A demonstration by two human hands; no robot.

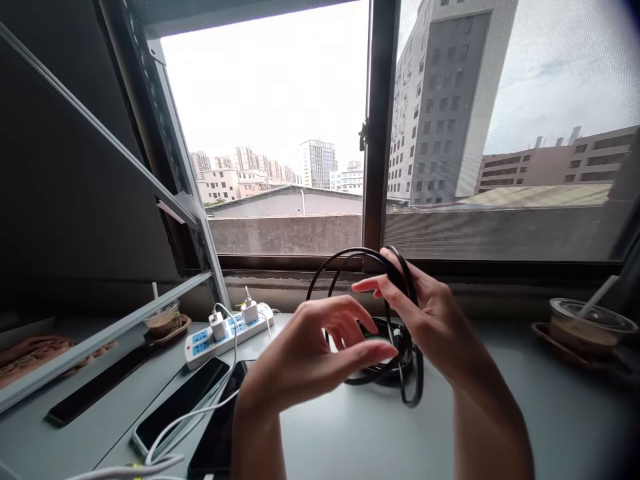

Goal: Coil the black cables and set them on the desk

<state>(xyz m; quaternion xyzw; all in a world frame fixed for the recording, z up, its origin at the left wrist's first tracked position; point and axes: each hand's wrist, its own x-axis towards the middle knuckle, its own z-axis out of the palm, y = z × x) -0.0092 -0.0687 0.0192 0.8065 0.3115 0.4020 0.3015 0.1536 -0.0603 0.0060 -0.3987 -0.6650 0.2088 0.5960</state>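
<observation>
A loosely coiled black cable hangs in front of me above the table, its loops arching to the left. My right hand grips the bundle, with the coils running between thumb and fingers. Left of it, my left hand has curved fingers and a thumb held apart, with a gap between them. Its thumb tip is close to the lower coils; whether they touch I cannot tell. Behind the hands sits a dark, round thing, mostly hidden by the cable and fingers.
A white power strip with plugged-in chargers lies at the left. Two phones, one black, rest near white cords. A lidded cup with a straw stands at right. A metal frame rises at left before the window.
</observation>
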